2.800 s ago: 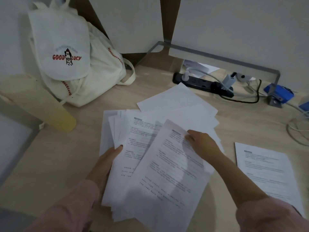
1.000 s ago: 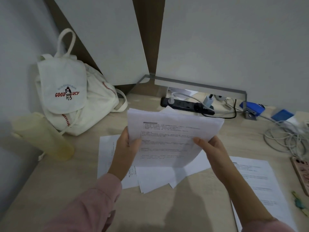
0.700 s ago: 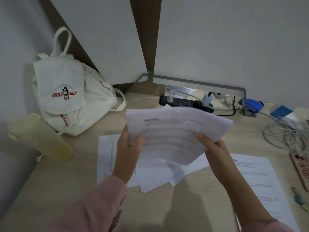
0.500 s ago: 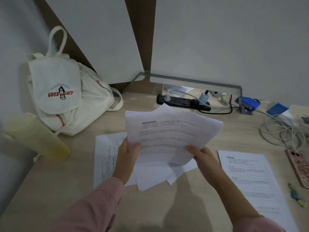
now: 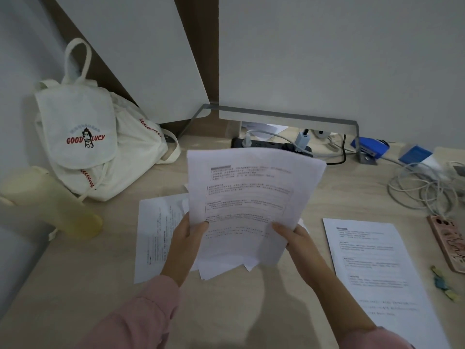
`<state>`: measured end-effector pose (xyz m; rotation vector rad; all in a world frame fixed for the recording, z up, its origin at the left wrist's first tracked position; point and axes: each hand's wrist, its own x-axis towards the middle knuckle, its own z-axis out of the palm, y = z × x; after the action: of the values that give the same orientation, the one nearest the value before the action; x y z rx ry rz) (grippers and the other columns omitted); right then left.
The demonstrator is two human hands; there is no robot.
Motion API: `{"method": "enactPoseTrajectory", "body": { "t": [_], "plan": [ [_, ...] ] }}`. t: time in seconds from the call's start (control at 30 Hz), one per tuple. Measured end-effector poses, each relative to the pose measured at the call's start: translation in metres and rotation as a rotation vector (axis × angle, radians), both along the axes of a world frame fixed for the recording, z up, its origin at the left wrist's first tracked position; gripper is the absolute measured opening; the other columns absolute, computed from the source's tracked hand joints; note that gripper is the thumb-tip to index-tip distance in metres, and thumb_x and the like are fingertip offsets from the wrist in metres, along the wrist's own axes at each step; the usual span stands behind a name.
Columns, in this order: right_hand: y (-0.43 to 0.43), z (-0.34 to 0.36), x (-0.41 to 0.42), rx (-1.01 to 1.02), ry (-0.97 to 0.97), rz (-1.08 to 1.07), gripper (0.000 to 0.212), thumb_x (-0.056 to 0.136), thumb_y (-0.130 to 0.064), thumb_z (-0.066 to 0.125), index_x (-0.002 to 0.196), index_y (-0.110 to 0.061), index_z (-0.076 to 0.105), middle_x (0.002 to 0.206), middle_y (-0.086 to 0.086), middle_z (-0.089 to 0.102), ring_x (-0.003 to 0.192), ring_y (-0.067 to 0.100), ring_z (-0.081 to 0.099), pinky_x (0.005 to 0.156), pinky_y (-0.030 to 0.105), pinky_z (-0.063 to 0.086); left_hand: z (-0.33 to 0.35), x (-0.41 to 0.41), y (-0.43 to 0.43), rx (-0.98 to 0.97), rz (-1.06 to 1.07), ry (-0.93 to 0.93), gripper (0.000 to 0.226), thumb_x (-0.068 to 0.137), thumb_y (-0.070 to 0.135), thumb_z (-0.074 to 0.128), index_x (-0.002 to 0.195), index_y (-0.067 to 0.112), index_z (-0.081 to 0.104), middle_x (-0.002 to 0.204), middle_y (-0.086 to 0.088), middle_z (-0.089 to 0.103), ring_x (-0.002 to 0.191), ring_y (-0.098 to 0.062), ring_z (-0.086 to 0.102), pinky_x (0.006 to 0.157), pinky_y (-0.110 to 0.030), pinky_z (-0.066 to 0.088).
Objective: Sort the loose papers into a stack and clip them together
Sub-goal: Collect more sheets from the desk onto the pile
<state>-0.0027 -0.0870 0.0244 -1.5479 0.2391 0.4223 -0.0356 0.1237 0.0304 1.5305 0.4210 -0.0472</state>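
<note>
Head view: the sheaf (image 5: 251, 197) of white printed pages is held raised above the table (image 5: 75, 285), tilted towards the camera. Its edges are not squared and its corners fan out at the bottom.
Left hand (image 5: 185, 244): grips the sheaf's lower left edge, thumb on the front page.
Right hand (image 5: 298, 241): grips the lower right edge, thumb on the front page.
Loose papers: a left sheet (image 5: 156, 235) lies flat, partly hidden behind the left hand. A right sheet (image 5: 372, 268) lies flat, well apart from the sheaf. Whether the pages showing below the sheaf are held or lying cannot be told.
Edges: the table's left edge runs diagonally at lower left. White panels close off the back.
Open room: bare table lies between the forearms and between sheaf and right sheet.
Crowded zones: backpack (image 5: 85, 137) and bottle (image 5: 50, 202) at left; power strip (image 5: 264, 144), stapler (image 5: 372, 147), cables (image 5: 422, 190) and phone (image 5: 450, 240) at back and right.
Materials: pale wood-grain table; thin, limp paper; cream canvas backpack with red stitching; translucent yellow bottle lying on its side; blue stapler; coiled grey cables; pink phone case.
Unidentified: small teal-and-yellow item (image 5: 442, 285) near the phone, too small to name.
</note>
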Motion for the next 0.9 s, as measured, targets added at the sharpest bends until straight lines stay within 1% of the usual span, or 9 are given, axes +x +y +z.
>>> {"method": "enactPoseTrajectory", "body": {
  "t": [0.07,0.2,0.33,0.53,0.6,0.7,0.77,0.83,0.9],
  "plan": [
    [-0.010,-0.001,0.002,-0.027,0.012,-0.018,0.032,0.084,-0.026,0.063,0.116,-0.020,0.064,0.113,0.000,0.070,0.104,0.021,0.065,0.092,0.041,0.051,0.003,0.001,-0.004,0.021,-0.030,0.032,0.025,0.093,0.014,0.048,0.096,0.035,0.061,0.095,0.015,0.067,0.083,0.002,0.065,0.068,-0.015,0.051],
    [-0.041,-0.006,0.004,-0.130,0.067,-0.072,0.027,0.088,-0.012,0.057,0.115,-0.013,0.064,0.109,0.006,0.071,0.097,0.025,0.068,0.088,0.043,0.053,-0.002,0.005,-0.021,0.058,-0.079,0.114,0.017,0.094,0.020,0.050,0.101,0.013,0.064,0.098,0.001,0.069,0.092,-0.018,0.066,0.078,-0.030,0.053],
    [-0.086,-0.013,-0.010,-0.225,0.155,-0.145,0.023,0.091,-0.017,0.054,0.111,-0.012,0.065,0.105,0.007,0.071,0.094,0.028,0.068,0.088,0.046,0.053,-0.013,0.009,-0.062,0.053,-0.189,0.178,0.021,0.095,0.019,0.048,0.104,0.009,0.064,0.097,0.004,0.069,0.092,-0.017,0.065,0.078,-0.025,0.051],
    [-0.179,-0.018,-0.033,-0.372,0.208,-0.268,0.019,0.094,-0.018,0.049,0.105,-0.013,0.063,0.102,0.005,0.069,0.093,0.027,0.065,0.080,0.038,0.052,-0.032,0.013,-0.156,0.017,-0.386,0.260,0.019,0.094,0.024,0.047,0.090,0.033,0.063,0.091,0.014,0.069,0.086,-0.006,0.064,0.082,-0.028,0.051],
    [-0.210,-0.024,-0.038,-0.426,0.222,-0.306,0.020,0.094,-0.018,0.048,0.104,-0.010,0.063,0.101,0.008,0.068,0.092,0.029,0.064,0.079,0.038,0.052,-0.041,0.013,-0.185,0.045,-0.434,0.263,0.019,0.093,0.027,0.048,0.086,0.036,0.064,0.085,0.016,0.070,0.081,-0.004,0.065,0.077,-0.028,0.051],
    [-0.248,-0.037,-0.041,-0.538,0.230,-0.365,0.026,0.093,-0.016,0.047,0.099,0.007,0.057,0.096,0.028,0.062,0.080,0.037,0.060,0.071,0.040,0.048,-0.052,0.009,-0.223,0.040,-0.481,0.313,0.018,0.094,0.018,0.047,0.083,0.022,0.060,0.088,-0.001,0.068,0.076,-0.013,0.061,0.074,-0.032,0.048],
    [-0.265,-0.043,-0.042,-0.594,0.249,-0.383,0.025,0.092,-0.015,0.045,0.093,0.009,0.055,0.088,0.029,0.060,0.070,0.030,0.054,0.067,0.039,0.046,-0.059,0.005,-0.246,0.054,-0.510,0.337,0.019,0.093,0.019,0.047,0.079,0.021,0.060,0.087,-0.006,0.067,0.078,-0.018,0.059,0.077,-0.037,0.049],
    [-0.279,-0.047,-0.041,-0.646,0.255,-0.387,0.024,0.093,-0.013,0.044,0.091,0.007,0.057,0.081,0.020,0.059,0.068,0.025,0.050,0.064,0.035,0.040,-0.067,0.001,-0.265,0.081,-0.539,0.342,0.021,0.093,0.020,0.048,0.074,0.021,0.058,0.079,-0.002,0.063,0.074,-0.016,0.055,0.072,-0.031,0.045],
    [-0.292,-0.057,-0.039,-0.704,0.248,-0.385,0.024,0.092,-0.016,0.044,0.093,0.000,0.062,0.092,0.019,0.060,0.073,0.027,0.054,0.066,0.036,0.044,-0.076,-0.001,-0.281,0.173,-0.525,0.323,0.017,0.092,0.017,0.049,0.078,0.018,0.059,0.085,0.001,0.059,0.073,-0.010,0.053,0.069,-0.017,0.041]
  ]
}}
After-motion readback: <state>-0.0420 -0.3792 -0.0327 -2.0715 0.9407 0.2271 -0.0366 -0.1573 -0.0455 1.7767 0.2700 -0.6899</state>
